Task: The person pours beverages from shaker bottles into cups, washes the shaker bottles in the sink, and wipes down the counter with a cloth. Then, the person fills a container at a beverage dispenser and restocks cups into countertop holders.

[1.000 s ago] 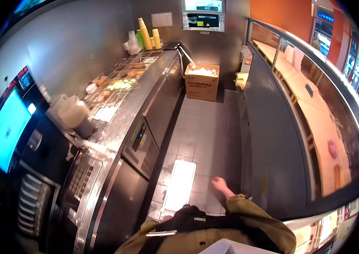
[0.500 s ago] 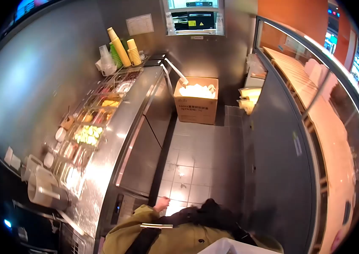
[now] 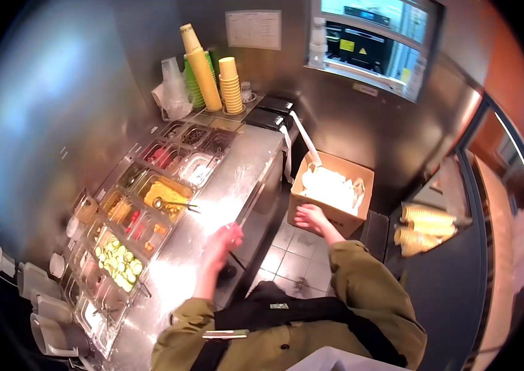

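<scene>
My left hand (image 3: 220, 245) hangs over the front edge of the steel counter (image 3: 178, 263), blurred by motion, its fingers smeared. My right hand (image 3: 311, 217) is in front of the cardboard box (image 3: 331, 213), fingers spread and nothing in them. White crumpled material (image 3: 330, 185) fills the box. To the left of my left hand, food trays are set in the counter, one with yellow pieces (image 3: 166, 193) and a ladle, another with green slices (image 3: 118, 262).
Stacked yellow cups (image 3: 230, 86) and clear cups (image 3: 175, 89) stand at the counter's back. Two black devices (image 3: 268, 117) trail white paper strips. Wafer cones (image 3: 426, 227) are at the right, beside a dark partition (image 3: 441, 290). Plastic jugs (image 3: 51, 334) stand lower left.
The view has moved forward, nearer the trays and box, and turned. Both hands now show, raised in front of me; half a second ago only my left hand was visible, low down.
</scene>
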`<state>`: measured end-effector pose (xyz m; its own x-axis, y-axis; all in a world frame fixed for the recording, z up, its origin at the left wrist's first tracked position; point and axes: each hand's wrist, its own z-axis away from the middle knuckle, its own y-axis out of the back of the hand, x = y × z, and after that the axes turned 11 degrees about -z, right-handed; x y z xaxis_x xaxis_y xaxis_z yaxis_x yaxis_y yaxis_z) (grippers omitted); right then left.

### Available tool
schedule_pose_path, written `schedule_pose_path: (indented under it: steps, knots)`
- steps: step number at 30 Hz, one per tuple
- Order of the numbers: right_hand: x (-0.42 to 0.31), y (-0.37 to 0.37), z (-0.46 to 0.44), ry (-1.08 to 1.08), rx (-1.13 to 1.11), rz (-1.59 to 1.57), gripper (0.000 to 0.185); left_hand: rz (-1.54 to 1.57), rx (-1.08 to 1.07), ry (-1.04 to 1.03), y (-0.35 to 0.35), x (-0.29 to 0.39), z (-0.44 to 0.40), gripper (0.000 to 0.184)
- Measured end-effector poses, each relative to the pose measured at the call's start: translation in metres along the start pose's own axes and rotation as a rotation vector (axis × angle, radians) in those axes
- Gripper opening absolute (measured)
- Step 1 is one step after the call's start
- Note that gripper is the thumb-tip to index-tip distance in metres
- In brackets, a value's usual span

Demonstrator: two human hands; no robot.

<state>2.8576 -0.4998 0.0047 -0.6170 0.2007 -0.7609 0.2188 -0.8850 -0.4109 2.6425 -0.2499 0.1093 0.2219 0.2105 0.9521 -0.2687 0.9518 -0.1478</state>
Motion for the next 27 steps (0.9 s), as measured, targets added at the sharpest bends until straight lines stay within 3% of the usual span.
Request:
schedule_pose_path:
  steps: [1,4,9,11,12,14,16,18,19,22,23,25,27]
  knots:
    - [-0.025,-0.033,-0.021,-0.014,-0.099,0.048,0.056,0.052,0.136,-0.076,-0.002,0.044,-0.020,0.032]
    - [-0.096,-0.118,-0.087,0.159,-0.226,0.161,0.049,0.017,0.240,-0.224,0.028,0.134,-0.100,0.031]
    - [-0.181,-0.233,-0.235,0.315,-0.462,0.051,0.044,-0.081,0.417,-0.482,0.071,0.247,-0.242,0.027]
    - [-0.201,-0.286,-0.311,0.303,-0.438,-0.010,0.046,-0.173,0.476,-0.506,0.087,0.294,-0.287,0.029]
    - [-0.205,-0.314,-0.351,0.355,-0.420,-0.022,0.049,-0.207,0.471,-0.533,0.098,0.321,-0.310,0.027]
    - [-0.217,-0.362,-0.442,0.534,-0.381,0.216,0.075,-0.329,0.591,-0.552,0.120,0.380,-0.358,0.031]
    - [-0.216,-0.388,-0.486,0.673,-0.193,0.370,0.093,-0.363,0.640,-0.580,0.139,0.435,-0.406,0.032]
    - [-0.223,-0.413,-0.520,0.858,0.058,0.556,0.106,-0.631,0.748,-0.541,0.149,0.486,-0.452,0.040]
    - [-0.232,-0.419,-0.528,0.734,-0.014,0.508,0.112,-0.815,0.794,-0.547,0.157,0.509,-0.473,0.044]
    - [-0.234,-0.429,-0.568,0.657,-0.051,0.555,0.113,-0.716,0.895,-0.618,0.165,0.553,-0.535,0.059]
    - [-0.234,-0.428,-0.575,0.626,-0.126,0.494,0.112,-0.789,0.964,-0.632,0.167,0.559,-0.555,0.085]
    - [-0.241,-0.430,-0.583,0.606,-0.243,0.382,0.109,-0.825,0.981,-0.563,0.163,0.561,-0.592,0.107]
    - [-0.251,-0.435,-0.582,0.653,-0.276,0.325,0.105,-0.874,0.938,-0.553,0.169,0.550,-0.628,0.117]
